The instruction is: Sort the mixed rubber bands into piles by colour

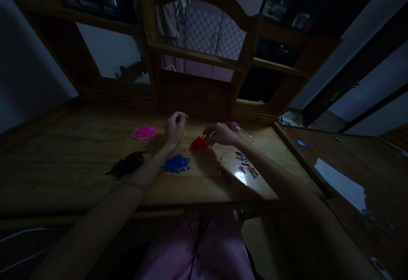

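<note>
My left hand [175, 128] is closed, its fingers curled above the yellow pile [185, 134], which it partly hides. Whatever it may hold is hidden. To its right, my right hand [219, 134] reaches the edge of a red pile [198, 144] with its fingers bent together; I cannot make out what is between the fingertips. A blue pile [176, 163] of small thin loops lies below my left hand. Farther left are a pink pile [144, 133] and a black pile [127, 165]. Mixed coloured small pieces [248, 166] lie scattered under my right forearm.
A clear bottle with a purple cap [233, 125] lies behind my right wrist. The wooden desk [95, 144] has a shelf frame [197, 55] along its back. On the lower surface at right lie white papers [341, 182] and a blue card [302, 143].
</note>
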The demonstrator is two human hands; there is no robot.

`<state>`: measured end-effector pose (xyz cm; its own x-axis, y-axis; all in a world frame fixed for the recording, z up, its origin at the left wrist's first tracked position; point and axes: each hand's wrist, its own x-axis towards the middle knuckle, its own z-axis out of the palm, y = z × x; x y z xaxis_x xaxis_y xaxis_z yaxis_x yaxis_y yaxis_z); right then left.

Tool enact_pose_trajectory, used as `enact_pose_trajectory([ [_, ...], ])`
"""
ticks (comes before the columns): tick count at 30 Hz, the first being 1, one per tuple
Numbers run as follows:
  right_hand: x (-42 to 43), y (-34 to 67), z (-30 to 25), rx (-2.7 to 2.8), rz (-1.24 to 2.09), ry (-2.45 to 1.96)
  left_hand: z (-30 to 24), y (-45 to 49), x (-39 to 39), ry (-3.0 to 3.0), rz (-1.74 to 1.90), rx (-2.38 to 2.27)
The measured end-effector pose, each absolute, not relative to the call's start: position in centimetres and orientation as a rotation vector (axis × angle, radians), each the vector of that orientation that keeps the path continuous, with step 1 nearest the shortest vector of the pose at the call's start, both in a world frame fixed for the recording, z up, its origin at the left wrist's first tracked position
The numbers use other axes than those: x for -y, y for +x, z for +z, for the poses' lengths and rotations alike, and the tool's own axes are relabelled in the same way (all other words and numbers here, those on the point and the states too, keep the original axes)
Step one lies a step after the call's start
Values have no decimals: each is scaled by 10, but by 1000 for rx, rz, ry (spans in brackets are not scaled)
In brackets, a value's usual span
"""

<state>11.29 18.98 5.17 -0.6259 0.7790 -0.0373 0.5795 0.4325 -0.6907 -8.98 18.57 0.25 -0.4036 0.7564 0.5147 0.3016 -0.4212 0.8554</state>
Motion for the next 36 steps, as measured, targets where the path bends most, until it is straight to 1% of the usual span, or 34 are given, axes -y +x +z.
enact_pose_trajectory([
  [3, -190, 125, 58, 2218, 1118, -1102, 3, -90, -185, 1483, 1881, -1445],
  [6, -191, 150, 68, 2122, 1093, -1126, 2, -90, -186, 1488, 1872, -1446],
  [9, -189, 181, 74, 2185, 941, -1199, 2, -90, -186, 1479, 1866, -1452],
  [14, -172, 210, 72, 2549, 606, -1257, -1, -91, -188, 1475, 1856, -1454],
  [19, -155, 192, 55, 2816, 385, -1134, -3, -92, -190, 1475, 1861, -1444],
  [24, -158, 174, 42, 2940, 235, -1220, -1, -92, -187, 1496, 1861, -1449],
  [29, -166, 189, 56, 2862, 274, -1232, 0, -91, -187, 1461, 1860, -1453],
  [32, -164, 209, 68, 2672, 307, -1417, -1, -91, -188, 1465, 1860, -1441],
  [36, -156, 232, 65, 2543, 487, -1714, -3, -91, -190, 1493, 1844, -1438],
])
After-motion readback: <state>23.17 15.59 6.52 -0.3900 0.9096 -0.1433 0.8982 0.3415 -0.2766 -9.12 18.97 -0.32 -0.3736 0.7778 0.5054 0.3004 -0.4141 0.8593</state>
